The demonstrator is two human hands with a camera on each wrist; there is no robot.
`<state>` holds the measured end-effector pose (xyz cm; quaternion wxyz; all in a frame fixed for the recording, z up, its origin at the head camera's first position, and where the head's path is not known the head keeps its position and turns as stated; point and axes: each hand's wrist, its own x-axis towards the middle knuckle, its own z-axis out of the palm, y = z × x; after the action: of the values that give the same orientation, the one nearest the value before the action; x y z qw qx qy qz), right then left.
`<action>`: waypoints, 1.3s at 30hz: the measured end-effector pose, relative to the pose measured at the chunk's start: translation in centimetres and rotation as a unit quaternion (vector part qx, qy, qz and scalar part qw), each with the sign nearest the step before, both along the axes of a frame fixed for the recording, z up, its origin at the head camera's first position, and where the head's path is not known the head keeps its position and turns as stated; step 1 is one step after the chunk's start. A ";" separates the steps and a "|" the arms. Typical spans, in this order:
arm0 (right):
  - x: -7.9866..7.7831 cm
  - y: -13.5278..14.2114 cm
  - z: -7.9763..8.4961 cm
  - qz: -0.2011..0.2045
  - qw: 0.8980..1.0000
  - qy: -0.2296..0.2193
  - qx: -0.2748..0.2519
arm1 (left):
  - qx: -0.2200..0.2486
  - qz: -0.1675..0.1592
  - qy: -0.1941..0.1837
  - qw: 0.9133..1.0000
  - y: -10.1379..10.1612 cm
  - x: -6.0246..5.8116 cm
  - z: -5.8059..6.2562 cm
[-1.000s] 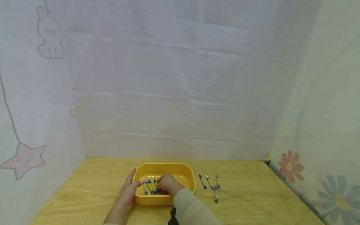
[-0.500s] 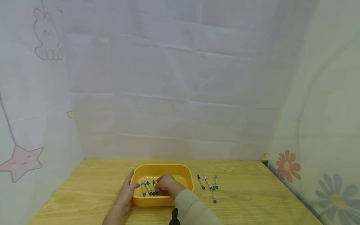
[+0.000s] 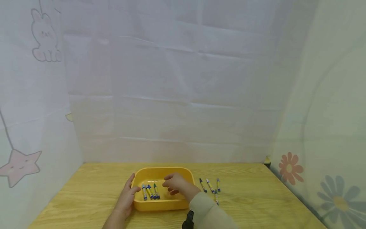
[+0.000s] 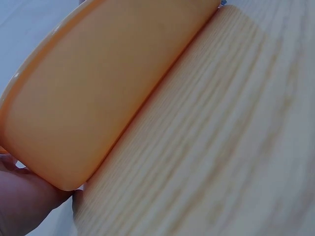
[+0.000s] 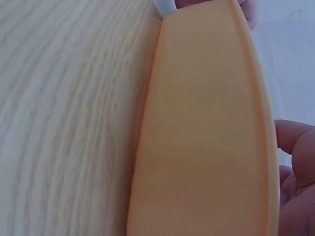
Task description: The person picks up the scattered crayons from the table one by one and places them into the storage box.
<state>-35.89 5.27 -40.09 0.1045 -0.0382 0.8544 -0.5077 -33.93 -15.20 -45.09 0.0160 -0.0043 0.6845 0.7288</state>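
Note:
Several crayons with yellow-and-blue wrappers [image 3: 149, 192] lie side by side in the left part of a yellow plastic tray [image 3: 160, 206]. A green-tipped crayon [image 3: 156, 190] is the rightmost of that row. My left hand [image 3: 125, 197] holds the tray's left side, thumb over the rim and fingers along the outer wall. In the left wrist view, part of the left hand [image 4: 27, 201] shows at the tray's corner. My right hand [image 3: 176, 185] hovers over the tray's right half, fingers loosely bent and apart from the crayons, with nothing visible in them.
On the wooden table [image 3: 246, 197], right of the tray, several more crayons [image 3: 210, 185] lie loosely grouped. A pale cloth backdrop [image 3: 177, 127] stands behind the table, and patterned cloth sides [image 3: 320, 127] flank it.
My right hand has let go of the green-tipped crayon and moved up and right, leaving it beside the others in the tray. The left hand keeps its hold on the tray.

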 end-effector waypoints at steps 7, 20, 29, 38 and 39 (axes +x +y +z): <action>-0.3 2.4 1.2 0.014 1.000 0.001 -0.018 | -0.001 -0.002 0.001 1.000 -0.1 -0.1 -0.3; -0.2 7.1 2.9 -0.011 0.999 0.028 -0.035 | 0.001 -0.002 -0.003 1.000 0.0 0.0 -0.3; -0.5 11.0 2.6 -0.074 0.995 0.051 -0.035 | -0.003 -0.006 -0.006 1.000 0.0 0.1 -0.2; -0.8 14.7 1.4 -0.095 0.994 0.055 -0.021 | -0.005 -0.011 -0.005 1.000 0.0 0.2 0.1; -0.9 15.0 1.2 -0.102 0.993 0.053 -0.024 | -0.005 -0.011 -0.004 1.000 0.0 0.2 0.1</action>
<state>-36.79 20.31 -38.91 0.0053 0.0201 0.8457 -0.5332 -33.76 -15.21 -44.95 0.0271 0.0001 0.6881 0.7252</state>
